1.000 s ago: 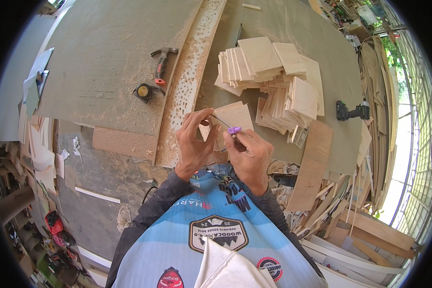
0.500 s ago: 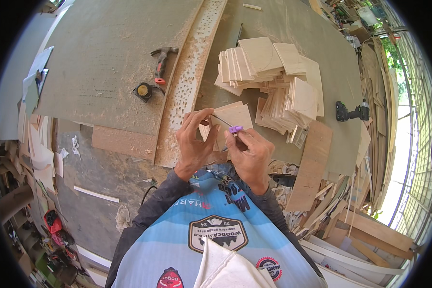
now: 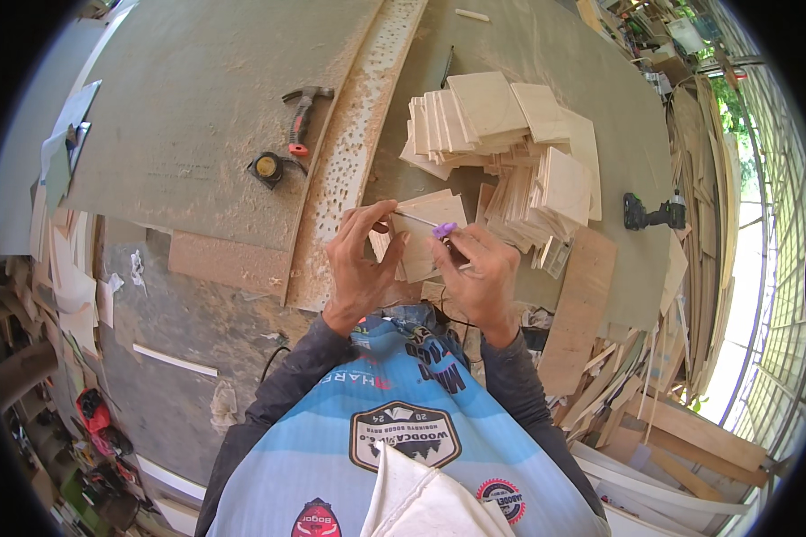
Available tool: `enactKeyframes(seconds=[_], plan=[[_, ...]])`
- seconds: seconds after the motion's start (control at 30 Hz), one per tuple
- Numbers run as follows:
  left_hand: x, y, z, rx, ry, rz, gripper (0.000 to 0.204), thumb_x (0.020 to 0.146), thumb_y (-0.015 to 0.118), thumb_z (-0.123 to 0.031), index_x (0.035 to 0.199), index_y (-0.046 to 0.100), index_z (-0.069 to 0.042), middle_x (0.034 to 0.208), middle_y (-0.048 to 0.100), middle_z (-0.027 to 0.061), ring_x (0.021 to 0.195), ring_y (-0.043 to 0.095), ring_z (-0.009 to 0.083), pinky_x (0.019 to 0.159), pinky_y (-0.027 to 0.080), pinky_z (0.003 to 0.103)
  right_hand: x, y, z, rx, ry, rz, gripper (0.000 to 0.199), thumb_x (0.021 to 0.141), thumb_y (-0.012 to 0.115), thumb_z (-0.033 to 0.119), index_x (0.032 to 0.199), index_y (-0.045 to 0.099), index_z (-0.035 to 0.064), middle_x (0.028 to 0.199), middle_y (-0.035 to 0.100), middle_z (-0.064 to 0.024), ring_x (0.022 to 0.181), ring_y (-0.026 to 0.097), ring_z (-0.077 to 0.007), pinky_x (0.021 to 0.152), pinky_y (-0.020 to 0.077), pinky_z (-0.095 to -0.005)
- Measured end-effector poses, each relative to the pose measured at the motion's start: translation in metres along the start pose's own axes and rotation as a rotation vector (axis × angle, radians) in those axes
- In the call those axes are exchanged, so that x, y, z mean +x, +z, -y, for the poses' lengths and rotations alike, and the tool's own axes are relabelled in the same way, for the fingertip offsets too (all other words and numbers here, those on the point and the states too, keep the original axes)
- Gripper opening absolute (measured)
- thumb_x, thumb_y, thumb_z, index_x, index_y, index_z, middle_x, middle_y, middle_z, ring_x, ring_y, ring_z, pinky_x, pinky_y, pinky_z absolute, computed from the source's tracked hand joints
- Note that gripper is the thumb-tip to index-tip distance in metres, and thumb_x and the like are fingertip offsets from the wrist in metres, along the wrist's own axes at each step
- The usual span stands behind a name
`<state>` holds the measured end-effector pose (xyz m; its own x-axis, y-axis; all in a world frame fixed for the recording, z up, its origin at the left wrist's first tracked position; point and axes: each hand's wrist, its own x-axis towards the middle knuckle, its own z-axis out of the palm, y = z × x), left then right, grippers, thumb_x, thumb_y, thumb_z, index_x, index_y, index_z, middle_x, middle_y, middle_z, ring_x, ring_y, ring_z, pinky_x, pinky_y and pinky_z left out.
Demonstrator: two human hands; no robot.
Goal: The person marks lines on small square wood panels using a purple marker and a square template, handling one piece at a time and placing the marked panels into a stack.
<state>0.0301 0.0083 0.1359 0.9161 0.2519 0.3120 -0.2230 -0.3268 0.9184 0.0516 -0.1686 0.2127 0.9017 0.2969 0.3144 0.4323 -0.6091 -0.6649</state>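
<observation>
Your left hand (image 3: 360, 267) holds a small, pale, square plywood piece (image 3: 425, 234) in front of your chest. Its fingers are curled over the near left edge and the thumb is pressed against the face, so the piece is pinched, not lying loose. The piece sits tilted, and its far corner points toward the big stack.

Your right hand (image 3: 482, 277) is closed around a thin marking tool with a purple cap end (image 3: 443, 230). The fingers are pressed together on the shaft. The purple end sits over the right part of the square piece. You cannot tell from this view whether the tip touches the wood.

Just beyond your hands, a heap of similar pale plywood squares (image 3: 501, 143) rests on the wide grey-green sheet board (image 3: 197, 107). Some lie flat and some stand on edge. A long, curved, sawdust-covered perforated strip (image 3: 349, 152) runs across the board, passing just left of your left hand.

Left of that strip lie a yellow-and-black tape measure (image 3: 267, 167) and a hammer with a red-tipped handle (image 3: 301, 116), near each other. A black cordless drill (image 3: 652, 215) lies to the right of the heap, well apart from your hands. A brown rectangular plywood offcut (image 3: 580, 309) lies near your right forearm.
</observation>
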Motion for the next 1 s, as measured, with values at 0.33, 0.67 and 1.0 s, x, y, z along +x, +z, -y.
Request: enactKeyframes(seconds=[0.33,0.67,1.0], plan=[[-0.001,0.0,0.003,0.013,0.012,-0.01,0.049,0.082,0.085,0.005,0.13,0.075,-0.003,0.112,0.077,0.0113,0.093,0.075,0.019,0.084,0.061,0.032,0.042,-0.019,-0.035,-0.053,-0.184,0.136,0.017,0.09,0.084,0.007,0.102,0.077,-0.0014,0.083,0.064,-0.0142,0.072,0.065,-0.0323,0.062,0.0501,-0.0421],[-0.002,0.001,0.001,0.012,-0.001,-0.013,0.052,0.081,0.085,0.006,0.131,0.073,-0.002,0.113,0.077,0.012,0.093,0.075,0.0198,0.085,0.061,0.032,0.082,-0.018,-0.057,-0.081,-0.412,0.178,0.022,0.087,0.085,0.005,0.107,0.076,0.0,0.091,0.07,-0.0125,0.083,0.07,-0.0326,0.071,0.0564,-0.0438],[-0.003,0.001,0.0,-0.002,-0.018,-0.002,0.051,0.083,0.084,0.006,0.132,0.071,-0.002,0.118,0.076,0.0135,0.096,0.076,0.0212,0.085,0.061,0.033,0.099,-0.016,-0.068,-0.106,-0.535,0.222,0.021,0.086,0.084,0.005,0.105,0.076,0.0006,0.093,0.071,-0.0108,0.086,0.071,-0.0304,0.071,0.0584,-0.0416]])
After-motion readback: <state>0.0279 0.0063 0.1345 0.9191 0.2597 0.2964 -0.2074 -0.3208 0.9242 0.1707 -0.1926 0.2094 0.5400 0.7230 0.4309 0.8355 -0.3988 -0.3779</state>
